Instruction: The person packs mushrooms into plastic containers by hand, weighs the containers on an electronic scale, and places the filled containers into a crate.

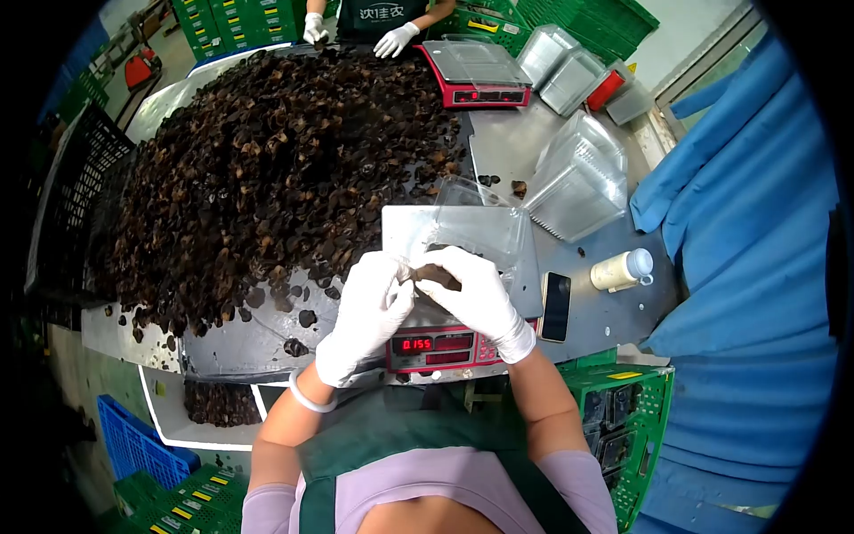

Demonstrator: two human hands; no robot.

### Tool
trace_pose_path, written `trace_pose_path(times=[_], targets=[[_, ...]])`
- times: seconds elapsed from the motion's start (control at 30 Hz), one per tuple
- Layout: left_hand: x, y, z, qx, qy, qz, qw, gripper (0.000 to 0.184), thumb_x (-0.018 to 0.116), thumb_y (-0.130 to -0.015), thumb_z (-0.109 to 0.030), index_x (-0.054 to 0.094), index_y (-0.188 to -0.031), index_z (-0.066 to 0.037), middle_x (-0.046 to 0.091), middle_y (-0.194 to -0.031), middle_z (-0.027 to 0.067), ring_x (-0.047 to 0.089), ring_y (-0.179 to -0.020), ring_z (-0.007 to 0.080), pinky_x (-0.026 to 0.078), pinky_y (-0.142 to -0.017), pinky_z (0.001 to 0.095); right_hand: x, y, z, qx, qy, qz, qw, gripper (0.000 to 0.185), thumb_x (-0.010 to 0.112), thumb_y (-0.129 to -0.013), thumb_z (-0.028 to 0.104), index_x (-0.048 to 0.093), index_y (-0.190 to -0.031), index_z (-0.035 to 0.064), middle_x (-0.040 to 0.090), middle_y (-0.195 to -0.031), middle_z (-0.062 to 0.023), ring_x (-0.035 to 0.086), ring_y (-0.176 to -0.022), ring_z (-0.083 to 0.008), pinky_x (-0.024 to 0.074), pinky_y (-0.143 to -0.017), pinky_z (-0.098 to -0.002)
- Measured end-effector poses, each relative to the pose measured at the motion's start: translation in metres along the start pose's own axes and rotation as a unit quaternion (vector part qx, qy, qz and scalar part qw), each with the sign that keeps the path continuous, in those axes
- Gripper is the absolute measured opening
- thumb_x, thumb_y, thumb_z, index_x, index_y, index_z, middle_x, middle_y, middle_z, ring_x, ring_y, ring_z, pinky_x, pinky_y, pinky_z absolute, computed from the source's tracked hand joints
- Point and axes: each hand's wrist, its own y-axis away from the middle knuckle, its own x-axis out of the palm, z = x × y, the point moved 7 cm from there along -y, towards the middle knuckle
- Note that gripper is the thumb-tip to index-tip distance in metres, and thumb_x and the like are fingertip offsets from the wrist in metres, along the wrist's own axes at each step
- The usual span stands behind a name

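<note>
Both my hands wear white gloves and meet above a red scale (418,361) whose display reads 0.155. The fingers of my left hand (375,298) are pinched on a dark brown mushroom piece (411,275). My right hand (471,289) has its fingers closed around dark mushroom pieces (440,276) beside it. Beneath the hands, a clear plastic box (485,233) with its lid raised lies on the scale's metal plate (405,222). To the left is a large heap of dark mushrooms (267,169).
Across the table, a co-worker's gloved hands (396,40) are near a second red scale (485,95). Stacked clear boxes (583,178), a phone (556,307) and a bottle (621,270) stand at the right. A green crate (654,436) is below the table edge.
</note>
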Motion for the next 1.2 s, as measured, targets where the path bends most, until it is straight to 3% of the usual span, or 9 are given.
trace_pose_path(times=[0.07,0.13,0.27,0.43,0.6,0.73,0.87,0.97,1.2], targets=[[-0.008,0.002,0.007,-0.016,0.018,-0.021,0.999,0.011,0.061,-0.077,-0.004,0.057,-0.087,-0.004,0.059,-0.091,0.0132,0.056,-0.087,0.03,0.046,-0.077,0.0377,0.003,-0.001,0.007,-0.028,-0.007,0.02,0.999,0.022,0.068,-0.081,0.007,0.065,-0.102,0.0022,0.066,-0.092,-0.0071,0.063,-0.079,-0.0122,0.0506,-0.071,-0.0268],[-0.02,0.005,0.024,-0.096,0.082,0.001,0.992,0.008,0.057,-0.082,0.0,0.058,-0.09,-0.002,0.061,-0.094,0.0108,0.059,-0.083,0.0224,0.048,-0.071,0.0312,0.005,0.005,-0.01,0.134,-0.285,0.056,0.947,0.022,0.063,-0.085,0.006,0.062,-0.106,-0.0006,0.066,-0.098,-0.0061,0.061,-0.085,-0.0111,0.0508,-0.073,-0.0255],[-0.061,0.024,0.047,-0.142,0.136,0.001,0.98,0.006,0.057,-0.09,-0.007,0.059,-0.091,-0.001,0.063,-0.101,0.0081,0.058,-0.09,0.0127,0.047,-0.079,0.026,-0.03,0.005,-0.024,0.139,-0.307,-0.035,0.941,0.024,0.061,-0.088,0.007,0.06,-0.111,-0.0005,0.064,-0.101,-0.0058,0.06,-0.087,-0.0103,0.0497,-0.075,-0.0246],[-0.118,0.088,0.106,-0.319,0.186,-0.125,0.921,0.009,0.055,-0.093,-0.01,0.061,-0.096,-0.005,0.064,-0.103,0.0047,0.059,-0.093,0.0124,0.045,-0.08,0.025,-0.032,0.003,-0.036,0.03,0.07,0.011,0.997,0.035,0.074,-0.077,0.013,0.062,-0.109,0.0059,0.064,-0.093,-0.0047,0.061,-0.084,-0.0153,0.0497,-0.077,-0.028],[-0.168,0.174,0.174,-0.395,0.125,-0.257,0.873,0.015,0.057,-0.093,-0.015,0.062,-0.102,-0.005,0.064,-0.104,0.0038,0.057,-0.098,0.0121,0.044,-0.082,0.0254,0.026,0.013,-0.044,-0.109,0.44,0.045,0.89,0.048,0.075,-0.07,0.032,0.063,-0.112,0.0109,0.061,-0.112,-0.0113,0.054,-0.11,-0.0318,0.0427,-0.095,-0.0386],[-0.229,0.311,0.217,-0.446,0.065,-0.399,0.799,0.025,0.057,-0.094,-0.019,0.06,-0.114,-0.004,0.06,-0.117,0.0055,0.056,-0.106,0.0149,0.044,-0.09,0.0285,-0.017,0.017,-0.028,-0.087,0.31,0.001,0.947,0.056,0.075,-0.071,0.033,0.061,-0.12,0.0102,0.059,-0.122,-0.0119,0.052,-0.116,-0.0323,0.0399,-0.1,-0.0416],[-0.296,0.482,0.215,-0.513,-0.188,-0.571,0.612,0.048,0.057,-0.091,-0.013,0.043,-0.134,0.002,0.053,-0.129,0.0191,0.053,-0.113,0.0281,0.042,-0.098,0.0376,-0.075,0.041,-0.041,-0.008,0.305,-0.121,0.944,0.051,0.077,-0.069,0.024,0.064,-0.116,0.0084,0.062,-0.115,-0.0125,0.056,-0.111,-0.0312,0.0442,-0.095,-0.0388],[-0.297,0.438,0.165,-0.488,-0.355,-0.461,0.651,0.053,0.054,-0.092,-0.011,0.036,-0.139,0.004,0.044,-0.139,0.0228,0.048,-0.124,0.0329,0.037,-0.105,0.0395,-0.091,0.058,-0.066,0.063,0.29,-0.13,0.946,0.05,0.077,-0.068,0.024,0.064,-0.114,0.0079,0.062,-0.115,-0.0127,0.056,-0.112,-0.0313,0.0437,-0.096,-0.0394],[-0.161,0.179,0.143,-0.258,-0.233,-0.238,0.907,0.038,0.05,-0.091,-0.004,0.052,-0.129,-0.001,0.052,-0.132,0.0151,0.044,-0.127,0.0289,0.03,-0.11,0.0391,-0.018,0.053,-0.059,0.036,0.34,0.035,0.939,0.069,0.082,-0.061,0.04,0.06,-0.122,0.0152,0.048,-0.135,-0.0127,0.035,-0.132,-0.0402,0.0302,-0.106,-0.0521]])
